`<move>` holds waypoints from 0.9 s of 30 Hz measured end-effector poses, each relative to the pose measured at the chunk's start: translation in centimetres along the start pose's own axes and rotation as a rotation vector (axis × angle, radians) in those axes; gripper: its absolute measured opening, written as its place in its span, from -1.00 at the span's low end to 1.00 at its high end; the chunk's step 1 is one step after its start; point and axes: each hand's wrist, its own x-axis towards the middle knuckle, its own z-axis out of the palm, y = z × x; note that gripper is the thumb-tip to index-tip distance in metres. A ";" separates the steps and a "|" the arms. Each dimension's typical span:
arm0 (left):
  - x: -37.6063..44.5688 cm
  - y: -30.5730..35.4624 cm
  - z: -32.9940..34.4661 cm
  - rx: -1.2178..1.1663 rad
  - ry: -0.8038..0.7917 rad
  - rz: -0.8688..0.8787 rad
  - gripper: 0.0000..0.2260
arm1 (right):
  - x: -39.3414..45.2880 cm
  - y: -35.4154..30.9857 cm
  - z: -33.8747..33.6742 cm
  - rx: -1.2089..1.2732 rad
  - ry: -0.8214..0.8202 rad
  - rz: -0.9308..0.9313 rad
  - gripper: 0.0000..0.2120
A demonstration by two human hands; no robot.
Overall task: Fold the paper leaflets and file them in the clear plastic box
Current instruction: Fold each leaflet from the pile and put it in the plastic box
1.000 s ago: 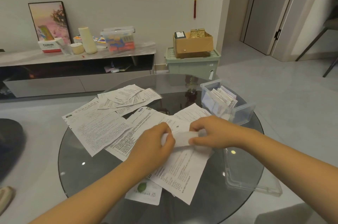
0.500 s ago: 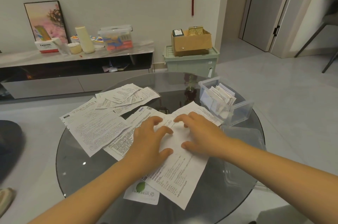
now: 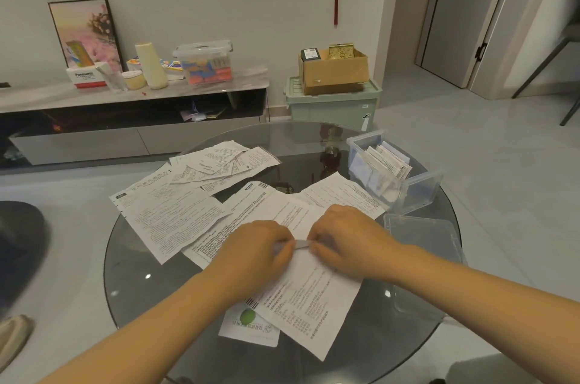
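Pinching in from both sides now: the left hand (image 3: 257,250) and the right hand (image 3: 345,242) meet over the top edge of a printed leaflet (image 3: 314,295) lying on the glass tabletop (image 3: 141,283), and between the knuckles a narrow grey strip of turned-over paper peeks out. Both grips look closed on that edge, fingers curled and thumbs tucked under, though the fingertips themselves are hidden behind the backs of the hands. My read is a first fold just getting started at the far end of the sheet, with the long printed tail running back toward the person.

To do this well, I'd want the two pinches level so the crease runs square across the sheet and not on a slant. The leaflet sits on top of other loose leaflets (image 3: 175,217), so the risk is dragging a neighbour along or creasing two sheets together; lifting the edge clear before rolling it over should help. Thin paper like this will probably take a crease easily, so a firm press along the fold ought to set it.

Off to the right, the clear plastic box (image 3: 420,192) stands near the tabletop's edge with folded leaflets already standing in it, and its lid (image 3: 423,242) lies just this side of it. Plenty of sheets are left unfolded, so the task looks far from done.
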 end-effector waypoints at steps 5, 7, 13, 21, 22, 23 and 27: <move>0.2 -0.3 0.7 -0.116 0.024 -0.107 -0.90 | 0.3 -0.1 0.1 0.134 0.016 0.149 -0.84; 0.3 -0.7 1.2 -0.084 -0.020 -0.133 -0.77 | 0.5 0.0 0.3 0.122 0.000 0.170 -0.75; 0.9 -1.3 1.2 -0.108 -0.062 -0.208 -0.65 | 1.1 0.1 0.4 0.070 -0.065 0.163 -0.67; 1.4 -0.8 1.1 -0.240 -0.028 -0.251 -0.81 | 1.2 -0.6 0.2 0.161 -0.068 0.173 -0.88; 1.4 -0.6 1.1 -0.264 -0.020 -0.258 -0.81 | 1.2 -0.7 0.2 0.190 -0.056 0.175 -0.88; 1.4 -0.5 1.1 -0.293 -0.014 -0.265 -0.83 | 1.2 -0.7 0.2 0.225 -0.042 0.184 -0.89; 1.5 -0.1 0.6 -0.446 0.016 -0.322 -0.88 | 1.3 -0.4 0.0 0.343 0.012 0.234 -0.89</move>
